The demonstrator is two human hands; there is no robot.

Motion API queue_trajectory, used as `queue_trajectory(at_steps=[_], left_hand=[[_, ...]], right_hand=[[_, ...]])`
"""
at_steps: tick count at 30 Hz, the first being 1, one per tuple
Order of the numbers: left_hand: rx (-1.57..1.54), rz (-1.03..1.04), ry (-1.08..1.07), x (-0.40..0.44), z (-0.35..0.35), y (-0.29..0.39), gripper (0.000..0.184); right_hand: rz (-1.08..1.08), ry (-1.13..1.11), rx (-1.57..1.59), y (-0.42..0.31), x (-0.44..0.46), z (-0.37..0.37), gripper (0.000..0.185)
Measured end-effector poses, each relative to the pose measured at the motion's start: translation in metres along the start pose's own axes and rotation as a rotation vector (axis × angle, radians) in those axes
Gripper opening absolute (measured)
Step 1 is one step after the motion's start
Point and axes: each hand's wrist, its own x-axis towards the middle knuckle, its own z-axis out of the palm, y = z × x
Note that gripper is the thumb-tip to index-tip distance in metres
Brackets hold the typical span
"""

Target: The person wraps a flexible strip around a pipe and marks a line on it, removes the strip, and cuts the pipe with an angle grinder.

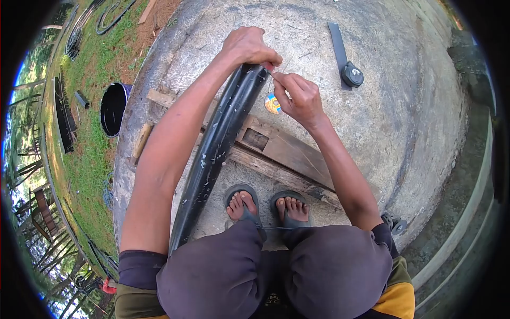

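A long black pipe (223,127) with white scuffs slants from beside my left knee up to my hands, propped over wooden boards. My left hand (245,45) curls over its far end, and a small red piece (269,67) shows by the fingertips. Fingers pinched together, my right hand (298,97) is at the pipe's rim with a thin thing too small to name. Just below that hand lies a round yellow and blue label or disc (273,103).
Wooden boards (297,154) lie across the concrete slab (393,122) ahead of my sandalled feet (265,207). A dark flat strip (337,45) lies by a round black case (352,74) at the upper right. On the left, a black bucket (114,109) stands near grass.
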Motion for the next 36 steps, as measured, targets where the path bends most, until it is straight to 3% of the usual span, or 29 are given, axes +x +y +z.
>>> queue_trajectory(at_steps=[7, 13, 23, 28, 36], left_hand=[[-0.138, 0.124, 0.065, 0.008, 0.01, -0.023, 0.093], [-0.427, 0.242, -0.069, 0.021, 0.02, -0.049, 0.093], [-1.1, 0.292, -0.368, 0.02, 0.048, -0.075, 0.078], [-1.144, 0.329, -0.452, 0.026, 0.048, -0.081, 0.075], [-1.125, 0.315, -0.435, 0.024, 0.048, -0.078, 0.077]], right_hand=[[-0.104, -0.121, -0.062, -0.004, 0.03, 0.006, 0.022], [-0.07, -0.196, -0.119, 0.002, 0.014, 0.002, 0.027], [-0.053, -0.102, -0.094, 0.013, -0.019, 0.003, 0.029], [-0.005, -0.161, -0.109, 0.018, -0.033, 0.006, 0.03], [-0.043, -0.042, -0.006, 0.0, 0.002, 0.007, 0.033]])
